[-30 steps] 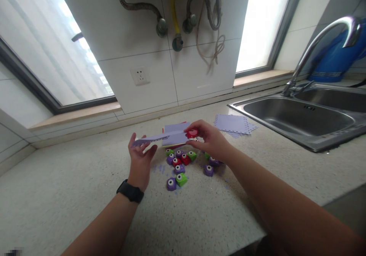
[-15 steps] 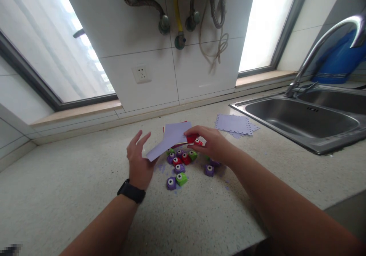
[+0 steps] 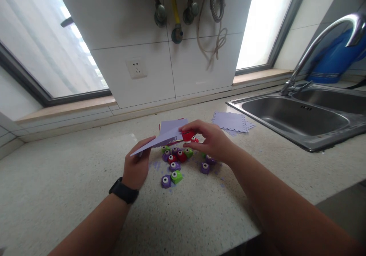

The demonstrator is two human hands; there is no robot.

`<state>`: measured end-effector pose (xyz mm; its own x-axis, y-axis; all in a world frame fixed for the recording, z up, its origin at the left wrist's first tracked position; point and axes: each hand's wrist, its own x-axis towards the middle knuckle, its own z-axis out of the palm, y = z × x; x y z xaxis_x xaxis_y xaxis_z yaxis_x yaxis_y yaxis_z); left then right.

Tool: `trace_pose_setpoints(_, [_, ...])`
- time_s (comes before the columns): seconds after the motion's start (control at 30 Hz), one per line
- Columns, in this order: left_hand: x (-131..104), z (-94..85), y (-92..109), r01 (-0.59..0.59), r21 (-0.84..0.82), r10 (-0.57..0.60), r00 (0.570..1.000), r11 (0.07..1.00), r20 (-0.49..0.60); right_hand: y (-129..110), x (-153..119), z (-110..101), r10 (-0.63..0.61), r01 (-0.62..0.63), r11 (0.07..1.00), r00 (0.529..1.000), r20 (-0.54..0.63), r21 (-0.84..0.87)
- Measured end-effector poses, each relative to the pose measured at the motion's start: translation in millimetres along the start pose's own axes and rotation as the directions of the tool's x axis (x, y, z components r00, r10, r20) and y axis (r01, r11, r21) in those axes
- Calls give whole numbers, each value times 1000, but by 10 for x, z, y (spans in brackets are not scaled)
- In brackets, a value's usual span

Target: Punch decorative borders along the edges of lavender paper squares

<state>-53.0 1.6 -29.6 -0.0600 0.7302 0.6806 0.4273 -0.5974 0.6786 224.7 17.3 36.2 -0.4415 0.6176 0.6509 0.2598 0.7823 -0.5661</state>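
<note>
My left hand [image 3: 137, 166], with a black watch on its wrist, is closed on the left end of a lilac paper sheet [image 3: 156, 142], which is held tilted above the counter. Small cut-outs show near the sheet's right edge. There, my right hand [image 3: 213, 141] pinches a red craft punch [image 3: 187, 136] between thumb and fingers; whether the paper lies inside its slot is hard to see. Below and between my hands sit several small punches, among them a purple one [image 3: 166, 181] and a green one [image 3: 176, 176]. Tiny lilac paper bits lie around them.
Behind the held sheet lies a stack of coloured paper [image 3: 173, 124]. Lilac sheets with punched edges [image 3: 231, 121] rest farther right, beside the steel sink [image 3: 309, 146] and its faucet [image 3: 300, 63]. A tiled wall with a socket [image 3: 137, 68] and pipes rises behind the counter.
My left fingers, spread before, have closed on the sheet's left end. That end has swung up and to the left. The red punch stays in my right hand at the sheet's right edge.
</note>
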Motion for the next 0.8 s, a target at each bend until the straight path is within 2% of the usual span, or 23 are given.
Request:
trace_pose_setpoints(0.27, [15, 29, 33, 106, 48, -102, 991, 993, -83, -9, -2, -14, -95, 91, 994, 993, -74, -56])
trace_pose_setpoints(0.8, [-6, 46, 49, 92, 20, -91, 994, 996, -62, -19, -7, 0, -73, 65, 995, 992, -105, -78])
